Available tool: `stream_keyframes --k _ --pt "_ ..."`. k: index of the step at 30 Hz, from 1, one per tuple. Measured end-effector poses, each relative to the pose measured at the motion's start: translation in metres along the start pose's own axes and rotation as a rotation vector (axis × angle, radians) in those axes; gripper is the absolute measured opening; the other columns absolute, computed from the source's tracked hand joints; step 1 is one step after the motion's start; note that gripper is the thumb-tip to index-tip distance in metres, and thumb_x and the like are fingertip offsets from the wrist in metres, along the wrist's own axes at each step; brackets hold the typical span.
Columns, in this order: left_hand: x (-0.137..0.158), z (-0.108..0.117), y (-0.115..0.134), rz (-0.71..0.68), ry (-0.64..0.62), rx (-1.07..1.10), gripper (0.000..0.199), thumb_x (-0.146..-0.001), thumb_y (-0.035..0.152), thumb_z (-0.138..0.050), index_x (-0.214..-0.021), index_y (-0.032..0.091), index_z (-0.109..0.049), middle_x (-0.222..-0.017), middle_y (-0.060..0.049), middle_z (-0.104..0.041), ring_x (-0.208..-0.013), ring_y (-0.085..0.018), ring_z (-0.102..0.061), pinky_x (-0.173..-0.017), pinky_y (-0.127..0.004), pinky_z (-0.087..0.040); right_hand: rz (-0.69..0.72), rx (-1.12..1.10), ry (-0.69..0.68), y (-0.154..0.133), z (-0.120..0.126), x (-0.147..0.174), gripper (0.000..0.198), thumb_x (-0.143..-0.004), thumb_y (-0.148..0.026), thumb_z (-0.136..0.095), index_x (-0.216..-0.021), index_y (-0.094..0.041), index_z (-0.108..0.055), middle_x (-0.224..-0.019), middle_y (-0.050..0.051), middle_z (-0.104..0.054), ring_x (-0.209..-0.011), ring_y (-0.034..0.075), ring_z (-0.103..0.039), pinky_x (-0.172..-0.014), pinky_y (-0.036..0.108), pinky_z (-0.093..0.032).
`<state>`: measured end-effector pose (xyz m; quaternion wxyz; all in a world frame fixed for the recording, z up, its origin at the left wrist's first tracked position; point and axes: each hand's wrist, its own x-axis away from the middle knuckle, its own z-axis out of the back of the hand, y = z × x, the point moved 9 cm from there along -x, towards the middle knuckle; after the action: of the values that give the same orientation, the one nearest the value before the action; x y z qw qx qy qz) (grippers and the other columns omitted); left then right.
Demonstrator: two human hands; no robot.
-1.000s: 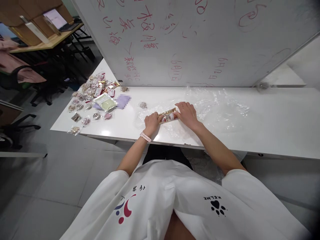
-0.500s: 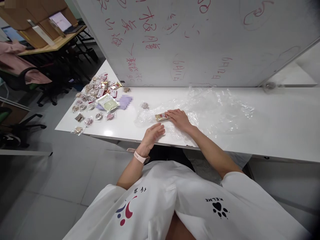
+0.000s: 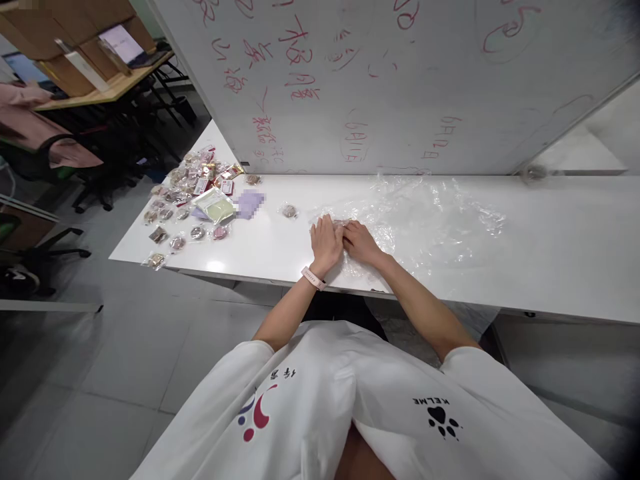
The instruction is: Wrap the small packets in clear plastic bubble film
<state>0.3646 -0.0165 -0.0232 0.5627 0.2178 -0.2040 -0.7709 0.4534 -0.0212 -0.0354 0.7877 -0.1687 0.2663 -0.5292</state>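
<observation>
A sheet of clear bubble wrap (image 3: 430, 220) lies crumpled on the white table, its left end folded over towards my hands. My left hand (image 3: 327, 243), with a pale pink watch strap on its wrist, presses on this folded end, fingers bent and close together. Right beside it, my right hand (image 3: 361, 243) has its fingers curled down onto the wrap. The fingertips of both hands almost meet there. The gold packet is hidden under the wrap and hands. A small round item in a clear wrapper (image 3: 289, 211) lies left of my hands.
Several small wrapped items (image 3: 198, 232), a light green packet (image 3: 216, 205) and purple sheets (image 3: 250, 203) cover the left part of the table (image 3: 560, 253). A whiteboard (image 3: 400, 87) with red writing stands along the back edge. Another person (image 3: 45, 127) sits at a desk far left.
My left hand has moved up and right onto the wrap, from open beside it. The wrap's left end is now folded over the gold packet, which showed before. My right hand's fingers have curled.
</observation>
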Motion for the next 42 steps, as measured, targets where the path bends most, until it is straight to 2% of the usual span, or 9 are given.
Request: stream_keyframes --k 3,8,10,14,20,24,28,32,42 --pt "0.0 -0.012 0.003 0.015 -0.062 -0.298 0.063 -0.104 0.046 -0.018 -0.154 0.011 -0.031 -0.161 -0.015 -0.032 -0.152 -0.028 -0.022 -0.125 -0.048 -0.014 0.034 -0.156 -0.002 -0.002 0.018 0.015 0.039 -0.095 -0.027 -0.044 -0.128 -0.029 -0.066 -0.131 0.003 -0.064 -0.124 0.025 -0.053 -0.106 0.045 -0.042" --pt "0.002 -0.021 -0.001 -0.082 -0.115 -0.421 0.072 -0.101 0.052 -0.028 -0.156 0.005 -0.026 -0.163 -0.018 -0.025 -0.152 -0.032 -0.02 -0.126 -0.05 -0.011 -0.53 0.13 0.411 0.052 0.098 0.069 0.039 -0.098 -0.045 -0.046 -0.102 -0.018 -0.073 -0.104 0.013 -0.068 -0.104 0.029 -0.056 -0.093 0.048 -0.042" --pt "0.002 -0.022 -0.002 -0.095 -0.111 -0.423 0.071 -0.1 0.052 -0.031 -0.155 0.007 -0.028 -0.162 -0.018 -0.027 -0.152 -0.033 -0.021 -0.125 -0.05 -0.012 -0.618 0.208 0.438 0.064 0.112 0.074 0.042 -0.094 -0.052 -0.053 -0.092 -0.014 -0.072 -0.097 0.016 -0.065 -0.104 0.032 -0.052 -0.095 0.053 -0.036" --pt "0.0 -0.021 -0.002 -0.111 -0.078 -0.413 0.062 -0.102 0.043 -0.032 -0.153 0.007 -0.032 -0.159 -0.02 -0.034 -0.149 -0.033 -0.028 -0.124 -0.051 -0.015 -0.559 0.189 0.367 0.063 0.103 0.032 0.03 -0.091 -0.046 -0.061 -0.089 -0.017 -0.068 -0.103 0.012 -0.065 -0.102 0.028 -0.051 -0.095 0.046 -0.034" --pt "-0.001 -0.02 -0.004 -0.164 -0.04 -0.352 0.047 -0.101 0.028 -0.037 -0.143 0.007 -0.042 -0.148 -0.022 -0.047 -0.144 -0.033 -0.036 -0.121 -0.056 -0.018 -0.191 0.001 0.306 0.001 0.045 -0.033 0.011 -0.088 -0.025 -0.056 -0.078 -0.021 -0.058 -0.093 0.007 -0.064 -0.095 0.024 -0.054 -0.089 0.039 -0.039" --pt "0.001 -0.012 -0.008 -0.213 0.013 -0.177 0.03 -0.099 0.024 -0.044 -0.126 0.015 -0.052 -0.131 -0.017 -0.06 -0.135 -0.03 -0.047 -0.116 -0.056 -0.029 -0.117 -0.206 0.122 -0.005 0.013 -0.028 0.017 -0.094 -0.031 -0.047 -0.09 -0.022 -0.061 -0.097 0.007 -0.065 -0.09 0.021 -0.058 -0.081 0.035 -0.044" --pt "0.008 0.01 -0.016 -0.22 0.179 -0.03 0.032 -0.096 0.022 -0.048 -0.127 0.017 -0.046 -0.148 -0.02 -0.04 -0.138 -0.03 -0.041 -0.098 -0.047 -0.05 -0.023 -0.225 -0.026 -0.001 0.011 -0.012 0.028 -0.093 -0.04 -0.05 -0.11 -0.023 -0.065 -0.111 0.008 -0.067 -0.098 0.023 -0.06 -0.084 0.038 -0.046" --pt "0.015 0.011 -0.009 -0.4 0.089 -0.084 0.036 -0.095 0.012 -0.043 -0.13 0.021 -0.047 -0.14 -0.013 -0.052 -0.134 -0.027 -0.045 -0.106 -0.047 -0.043 0.113 -0.271 -0.171 -0.005 0.014 0.0 0.044 -0.085 -0.042 -0.062 -0.127 -0.028 -0.062 -0.128 0.008 -0.064 -0.112 0.028 -0.058 -0.091 0.043 -0.046" --pt "-0.054 0.028 -0.043 -0.039 -0.112 0.038 0.021 -0.094 0.04 -0.058 -0.096 0.02 -0.062 -0.093 -0.005 -0.067 -0.084 -0.021 -0.061 -0.069 -0.03 -0.042 -0.279 -0.303 0.001 0.043 0.034 -0.024 0.035 -0.086 -0.048 -0.056 -0.105 -0.021 -0.068 -0.087 0.003 -0.068 -0.077 0.02 -0.058 -0.069 0.031 -0.044"
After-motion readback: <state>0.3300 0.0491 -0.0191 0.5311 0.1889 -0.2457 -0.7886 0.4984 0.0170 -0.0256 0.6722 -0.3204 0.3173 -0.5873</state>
